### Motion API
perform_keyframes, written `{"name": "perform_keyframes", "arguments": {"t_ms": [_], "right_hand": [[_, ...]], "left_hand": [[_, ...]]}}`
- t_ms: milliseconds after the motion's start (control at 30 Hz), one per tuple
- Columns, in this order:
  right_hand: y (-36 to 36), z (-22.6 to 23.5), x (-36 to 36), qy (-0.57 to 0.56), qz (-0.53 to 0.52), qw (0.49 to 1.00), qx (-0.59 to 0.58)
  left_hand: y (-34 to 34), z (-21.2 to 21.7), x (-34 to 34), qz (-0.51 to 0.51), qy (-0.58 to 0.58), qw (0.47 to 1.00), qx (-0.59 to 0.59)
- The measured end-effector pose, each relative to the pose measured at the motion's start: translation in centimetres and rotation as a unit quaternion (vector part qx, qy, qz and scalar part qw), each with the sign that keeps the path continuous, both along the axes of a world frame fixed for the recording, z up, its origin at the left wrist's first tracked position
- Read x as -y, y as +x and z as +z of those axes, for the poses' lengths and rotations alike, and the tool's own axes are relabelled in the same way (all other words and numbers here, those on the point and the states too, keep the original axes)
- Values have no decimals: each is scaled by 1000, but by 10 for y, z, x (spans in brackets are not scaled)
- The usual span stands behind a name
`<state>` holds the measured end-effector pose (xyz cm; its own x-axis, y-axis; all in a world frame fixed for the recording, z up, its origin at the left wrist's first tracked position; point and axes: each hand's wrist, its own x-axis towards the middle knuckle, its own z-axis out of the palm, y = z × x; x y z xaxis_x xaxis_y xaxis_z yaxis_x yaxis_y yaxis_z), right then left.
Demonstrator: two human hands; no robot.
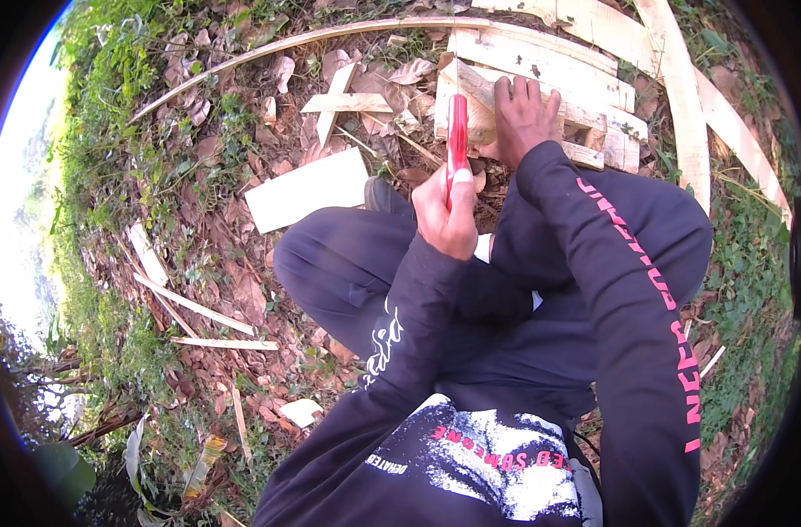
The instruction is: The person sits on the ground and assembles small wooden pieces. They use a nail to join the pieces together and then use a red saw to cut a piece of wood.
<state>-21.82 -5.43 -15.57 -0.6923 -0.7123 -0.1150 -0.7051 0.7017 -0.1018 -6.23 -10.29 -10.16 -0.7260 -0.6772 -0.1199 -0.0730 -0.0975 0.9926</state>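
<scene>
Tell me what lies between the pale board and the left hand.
In the head view, a dark shoe shows between the pale board and the left hand, which holds a red handle.

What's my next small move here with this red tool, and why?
Perhaps slide your right hand a little further right along the wooden pieces: your left hand holds the red tool, which in this view overlaps the wood just left of the right hand. The tool's height is hard to tell.
</scene>
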Motion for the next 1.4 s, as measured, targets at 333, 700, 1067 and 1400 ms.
{"name": "perform_keyframes", "arguments": {"t_ms": [333,700,1067,1400], "right_hand": [[-1,-1,0,4,7,1000,-6],[-3,3,0,7,11,1000,1],[-4,4,-1,11,-3,1000,-18],[-3,1,0,17,29,999,-39]], "left_hand": [[-1,4,4,27,40,999,-13],[10,6,-2,26,9,1000,6],[23,34,-10,2,-37,998,45],[64,48,-17,22,-4,1000,19]]}}
